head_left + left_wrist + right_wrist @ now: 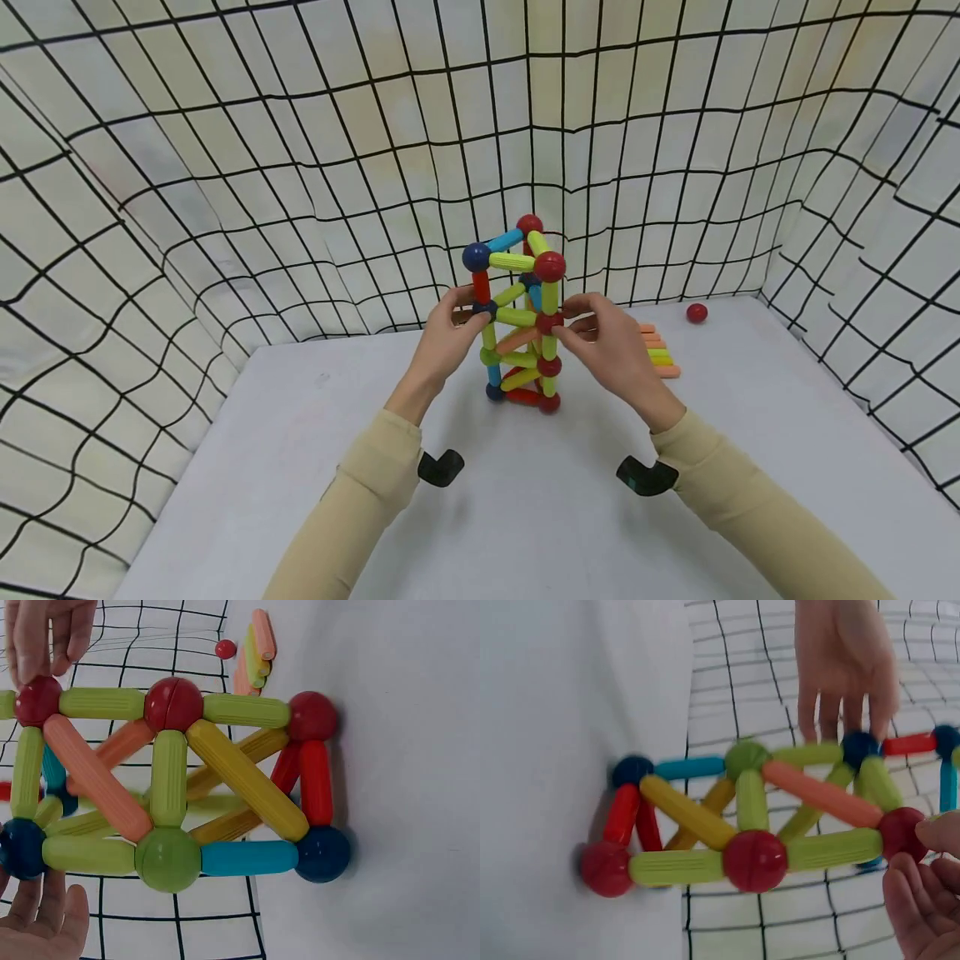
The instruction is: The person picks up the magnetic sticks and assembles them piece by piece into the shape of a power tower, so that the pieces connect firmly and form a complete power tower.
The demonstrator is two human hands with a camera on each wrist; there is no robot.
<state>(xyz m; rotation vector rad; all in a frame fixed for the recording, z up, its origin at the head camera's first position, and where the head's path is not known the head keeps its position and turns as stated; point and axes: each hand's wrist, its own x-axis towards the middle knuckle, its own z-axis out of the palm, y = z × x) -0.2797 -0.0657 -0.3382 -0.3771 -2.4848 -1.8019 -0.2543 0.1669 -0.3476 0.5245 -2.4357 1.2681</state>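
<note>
A tall tower of coloured balls and ribbed rods [517, 357] stands upright on the white surface, built in several levels. On its left side my left hand [447, 337] pinches a dark blue ball [484, 311] between thumb and fingers, one level below the top. Opposite, my right hand [613, 346] pinches a red ball [902, 834] at the same level. Above the hands, the top frame has red balls, a blue ball [476, 257] and green and blue rods. Diagonal yellow rods [247, 780] and an orange rod [97, 778] cross the lower levels.
Several loose orange and yellow-green rods [660, 354] lie right of the tower, partly behind my right hand. A loose red ball [697, 313] sits farther back. Black netting [360, 192] over white cloth rises behind and beside the white surface [525, 517].
</note>
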